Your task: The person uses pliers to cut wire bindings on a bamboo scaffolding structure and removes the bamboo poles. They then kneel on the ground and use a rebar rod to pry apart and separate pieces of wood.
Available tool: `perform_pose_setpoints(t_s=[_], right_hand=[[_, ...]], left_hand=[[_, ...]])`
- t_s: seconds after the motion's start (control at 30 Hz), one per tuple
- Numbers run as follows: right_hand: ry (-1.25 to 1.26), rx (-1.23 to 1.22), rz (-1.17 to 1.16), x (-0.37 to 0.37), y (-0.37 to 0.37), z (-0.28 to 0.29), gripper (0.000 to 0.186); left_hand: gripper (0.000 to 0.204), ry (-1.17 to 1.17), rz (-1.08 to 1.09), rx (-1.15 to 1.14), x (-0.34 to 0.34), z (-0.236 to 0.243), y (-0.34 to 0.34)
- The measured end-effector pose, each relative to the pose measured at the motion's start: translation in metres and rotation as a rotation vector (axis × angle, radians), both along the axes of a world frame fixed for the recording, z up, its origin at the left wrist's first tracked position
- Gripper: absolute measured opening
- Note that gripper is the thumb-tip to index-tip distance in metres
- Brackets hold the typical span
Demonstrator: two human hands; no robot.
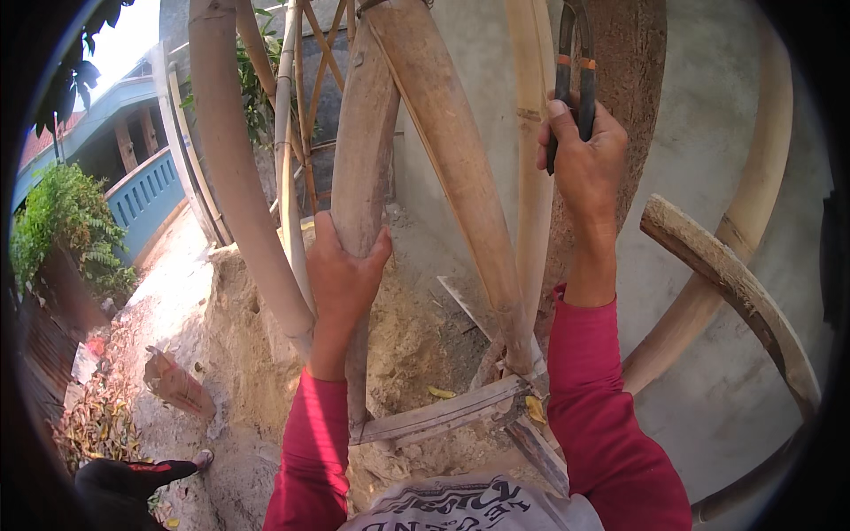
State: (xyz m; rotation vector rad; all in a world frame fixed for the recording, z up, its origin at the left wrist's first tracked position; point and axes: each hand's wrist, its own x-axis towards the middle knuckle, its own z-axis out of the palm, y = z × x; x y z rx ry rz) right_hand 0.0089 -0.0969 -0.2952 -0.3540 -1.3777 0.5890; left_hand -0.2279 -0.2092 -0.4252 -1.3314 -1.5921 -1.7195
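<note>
My left hand (343,270) is wrapped around an upright, weathered wooden post (367,146), thumb on its right side, most fingers hidden behind. Raised at the upper right, my right hand (589,146) is closed on the dark handles of pincers (563,84) with orange bands. Their upper end runs out of the picture, so the jaws cannot be seen. A wide bamboo piece (443,133) slants down to the right from the top of the post. Beside it, a lighter bamboo pole (533,159) stands near my right hand.
Another thick bamboo pole (232,159) leans at left. A low wooden crosspiece (443,411) spans the bottom of the frame. To the right, a curved cut timber (735,279) crosses a bamboo pole (761,142) before a grey wall (708,115). A paper sack (177,382) lies on sandy ground, near another person's leg (133,482).
</note>
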Motion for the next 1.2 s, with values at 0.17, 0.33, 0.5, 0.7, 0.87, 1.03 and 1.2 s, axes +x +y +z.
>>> perform_pose_setpoints(t_s=[0.17, 0.33, 0.5, 0.7, 0.87, 1.03, 1.2], right_hand=[[-0.04, -0.075, -0.055, 0.013, -0.014, -0.055, 0.024], [-0.063, -0.183, -0.106, 0.029, -0.019, -0.104, 0.027], [-0.054, -0.297, -0.122, 0.033, -0.03, -0.144, 0.028], [-0.096, -0.384, -0.221, 0.045, -0.05, -0.182, 0.031], [-0.13, -0.414, -0.294, 0.045, -0.065, -0.209, 0.032], [-0.197, -0.434, -0.401, 0.053, -0.082, -0.231, 0.034], [-0.177, -0.523, -0.34, 0.067, -0.104, -0.272, 0.037]], left_hand=[[0.051, 0.047, 0.061, -0.02, -0.012, -0.003, -0.004], [0.054, 0.059, -0.004, -0.007, -0.018, -0.011, 0.004], [0.052, 0.133, 0.047, 0.045, -0.02, -0.014, 0.0], [0.048, 0.038, -0.036, 0.017, -0.019, -0.01, -0.001], [0.048, 0.077, -0.003, 0.055, -0.024, -0.015, 0.004], [0.047, 0.124, -0.001, 0.067, -0.026, -0.015, 0.004], [0.046, 0.099, -0.079, 0.068, -0.025, -0.019, 0.004]])
